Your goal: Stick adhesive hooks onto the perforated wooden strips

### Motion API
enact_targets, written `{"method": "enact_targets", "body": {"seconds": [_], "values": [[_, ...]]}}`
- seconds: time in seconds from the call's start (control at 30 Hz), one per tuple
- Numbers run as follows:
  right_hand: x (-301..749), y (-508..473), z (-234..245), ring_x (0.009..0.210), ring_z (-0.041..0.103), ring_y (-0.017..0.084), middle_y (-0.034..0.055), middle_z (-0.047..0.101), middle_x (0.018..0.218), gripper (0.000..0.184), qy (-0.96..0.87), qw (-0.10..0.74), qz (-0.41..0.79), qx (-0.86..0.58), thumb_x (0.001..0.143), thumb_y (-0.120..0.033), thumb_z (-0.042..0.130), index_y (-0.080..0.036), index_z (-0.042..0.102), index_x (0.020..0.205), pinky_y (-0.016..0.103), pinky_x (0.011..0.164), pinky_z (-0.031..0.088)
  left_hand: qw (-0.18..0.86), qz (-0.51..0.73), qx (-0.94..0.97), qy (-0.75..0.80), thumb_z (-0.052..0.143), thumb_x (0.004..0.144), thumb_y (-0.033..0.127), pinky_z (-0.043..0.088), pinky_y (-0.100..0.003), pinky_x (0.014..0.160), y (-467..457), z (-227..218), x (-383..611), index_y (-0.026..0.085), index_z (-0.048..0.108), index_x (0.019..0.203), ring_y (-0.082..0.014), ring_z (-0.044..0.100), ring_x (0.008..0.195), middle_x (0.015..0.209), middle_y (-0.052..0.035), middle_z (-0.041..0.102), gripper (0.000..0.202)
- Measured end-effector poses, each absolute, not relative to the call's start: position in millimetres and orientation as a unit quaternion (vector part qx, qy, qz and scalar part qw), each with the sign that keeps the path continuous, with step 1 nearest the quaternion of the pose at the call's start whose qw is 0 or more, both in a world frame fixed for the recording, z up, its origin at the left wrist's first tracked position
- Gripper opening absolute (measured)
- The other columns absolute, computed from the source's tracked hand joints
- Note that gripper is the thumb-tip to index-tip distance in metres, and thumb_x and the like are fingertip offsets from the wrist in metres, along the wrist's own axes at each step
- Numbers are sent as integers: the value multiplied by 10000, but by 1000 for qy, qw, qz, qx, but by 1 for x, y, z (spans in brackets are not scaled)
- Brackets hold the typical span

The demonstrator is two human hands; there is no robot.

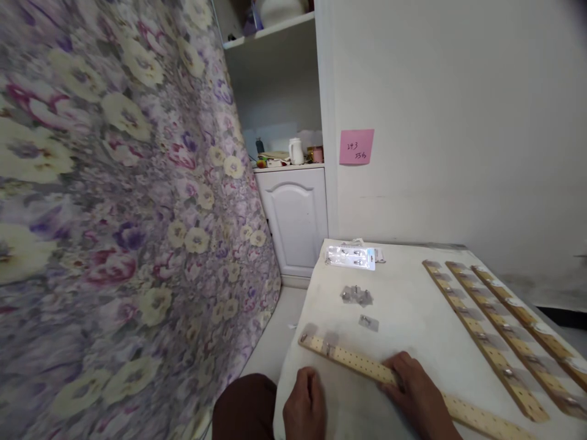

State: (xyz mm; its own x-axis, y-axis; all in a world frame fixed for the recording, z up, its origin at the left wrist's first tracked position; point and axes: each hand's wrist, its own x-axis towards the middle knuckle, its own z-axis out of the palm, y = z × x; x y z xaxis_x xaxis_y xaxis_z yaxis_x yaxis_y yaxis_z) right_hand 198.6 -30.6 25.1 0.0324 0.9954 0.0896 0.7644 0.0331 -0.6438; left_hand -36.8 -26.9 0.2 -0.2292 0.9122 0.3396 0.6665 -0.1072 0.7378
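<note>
A long perforated wooden strip [348, 359] lies across the near part of the white table [413, 311]. My right hand [415, 391] rests on top of its middle, fingers curled down over it. My left hand [305, 403] is at the table's near left edge, fingers curled shut, a short way from the strip's left end; what it holds, if anything, is hidden. Small clear bags of metal fittings [356, 296] and a single small bag [368, 322] lie just beyond the strip.
Three more perforated wooden strips [499, 330] lie side by side on the table's right. A clear blister pack [351, 256] sits at the far edge. A floral curtain [114, 214] hangs at left, a white cabinet [296, 214] behind, a pink note [356, 146] on the wall.
</note>
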Motion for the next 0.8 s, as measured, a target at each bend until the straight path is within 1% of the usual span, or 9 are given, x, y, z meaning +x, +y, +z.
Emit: {"method": "enact_targets", "body": {"seconds": [0.2,0.3,0.4,0.5,0.57,0.63,0.7,0.8], "values": [[186,-21,19,964,544,253,65,605,1001,212,-632,294,180,-694,750,-311,567,-240,627,940,345,832,427,146,394,611,671,329,909,396,402,-253,607,-24,-9,-40,258,540,860,-178,621,648,698,2,643,257],[179,-15,18,963,545,258,66,601,989,199,-624,291,179,-703,756,-326,565,-238,620,925,358,821,433,149,389,609,675,349,893,390,409,-261,617,-22,-13,-41,260,555,893,-190,643,690,738,-9,672,243],[174,-13,17,950,550,256,66,599,978,178,-615,291,185,-709,750,-331,573,-238,612,897,358,803,437,169,384,612,671,362,880,400,420,-271,625,-20,-12,-41,254,569,937,-198,647,696,732,-13,676,259],[176,-10,16,932,561,248,56,604,971,197,-606,305,204,-706,727,-348,602,-241,603,892,350,788,441,196,380,627,651,374,872,412,423,-271,611,-12,-1,-38,244,578,968,-192,631,646,679,-2,659,282],[182,-3,14,845,580,223,37,615,898,207,-596,326,233,-696,740,-382,591,-241,590,891,328,741,450,207,378,635,641,388,866,410,418,-267,596,-4,13,-34,235,583,970,-185,613,613,648,6,641,282],[193,10,13,739,580,198,19,611,796,188,-583,353,250,-687,782,-400,532,-234,577,859,310,686,449,215,377,641,633,400,860,406,410,-261,583,7,28,-30,234,580,960,-176,593,583,629,18,620,268],[205,28,12,718,580,195,18,610,761,169,-576,377,239,-685,803,-364,482,-224,576,803,311,685,444,228,377,648,621,398,862,409,401,-252,572,17,41,-24,241,575,941,-166,574,562,608,32,595,256],[217,56,12,751,589,203,25,623,789,145,-560,395,225,-693,763,-303,511,-213,603,829,316,706,444,252,389,651,601,395,865,436,397,-241,574,29,49,-18,247,581,897,-159,564,571,612,37,589,267]]}}
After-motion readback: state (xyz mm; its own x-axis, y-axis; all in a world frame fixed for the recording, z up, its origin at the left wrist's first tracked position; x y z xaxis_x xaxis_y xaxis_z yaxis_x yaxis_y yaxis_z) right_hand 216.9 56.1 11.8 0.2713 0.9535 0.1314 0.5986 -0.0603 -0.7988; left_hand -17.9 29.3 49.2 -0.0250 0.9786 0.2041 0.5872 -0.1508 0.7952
